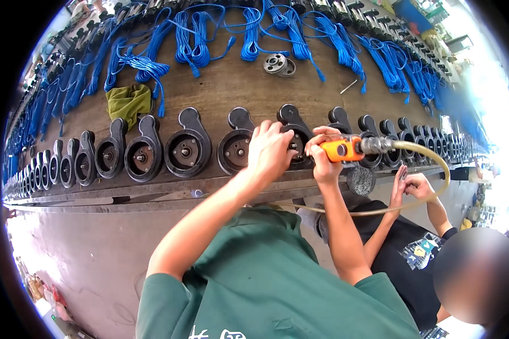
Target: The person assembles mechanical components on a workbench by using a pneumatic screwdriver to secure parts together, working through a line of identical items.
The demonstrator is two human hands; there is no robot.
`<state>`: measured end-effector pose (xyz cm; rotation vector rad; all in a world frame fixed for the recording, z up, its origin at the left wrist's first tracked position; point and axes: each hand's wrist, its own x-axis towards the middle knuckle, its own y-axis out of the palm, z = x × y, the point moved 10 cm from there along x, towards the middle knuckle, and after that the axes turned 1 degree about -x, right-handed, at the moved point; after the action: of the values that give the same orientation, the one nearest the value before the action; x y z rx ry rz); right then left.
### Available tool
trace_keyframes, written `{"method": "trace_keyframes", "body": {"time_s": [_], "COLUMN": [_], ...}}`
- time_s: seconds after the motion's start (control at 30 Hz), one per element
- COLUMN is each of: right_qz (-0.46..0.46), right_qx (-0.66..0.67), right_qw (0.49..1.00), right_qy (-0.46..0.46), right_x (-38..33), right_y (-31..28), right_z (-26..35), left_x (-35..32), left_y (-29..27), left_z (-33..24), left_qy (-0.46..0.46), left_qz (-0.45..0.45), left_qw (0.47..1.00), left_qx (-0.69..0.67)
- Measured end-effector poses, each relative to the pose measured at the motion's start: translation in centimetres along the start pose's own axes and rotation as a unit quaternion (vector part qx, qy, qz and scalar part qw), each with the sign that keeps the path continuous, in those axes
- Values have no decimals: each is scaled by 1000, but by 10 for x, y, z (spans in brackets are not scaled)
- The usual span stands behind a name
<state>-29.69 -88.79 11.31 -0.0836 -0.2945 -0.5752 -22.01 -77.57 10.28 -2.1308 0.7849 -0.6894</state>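
My right hand (324, 158) is wrapped round an orange air tool (340, 150) with a metal hose fitting on its right end. The tool's working end is hidden by my fingers. My left hand (268, 150) lies on the left side of a black round housing (289, 115), fingers bent over its upper part and thumb low across its opening. Much of this housing's inside is covered by my hands. Just left of it stands another black housing (227, 152) with a metal shaft at its centre.
Similar housings (188, 151) line the near edge of the brown bench (220, 85). Behind lie blue cable bundles (201, 39), metal discs (277, 64) and a green cloth (129, 103). A yellowish hose (444, 181) loops right, near a co-worker's hands (407, 187).
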Motion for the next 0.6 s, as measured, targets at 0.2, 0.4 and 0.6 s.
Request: {"method": "trace_keyframes", "body": {"time_s": [0.2,0.4,0.6], "right_qz": [-28,-14,0], "right_qx": [123,137,130], "right_qw": [992,990,991], "right_qy": [-8,9,23], "right_x": [16,23,23], "right_y": [13,32,36], "right_z": [4,-8,-17], "left_x": [-102,-83,-80], "left_y": [70,119,123], "left_z": [16,44,48], "left_qy": [-391,-389,-445], "left_qz": [125,5,-15], "left_qw": [769,770,733], "left_qx": [-489,-505,-514]}}
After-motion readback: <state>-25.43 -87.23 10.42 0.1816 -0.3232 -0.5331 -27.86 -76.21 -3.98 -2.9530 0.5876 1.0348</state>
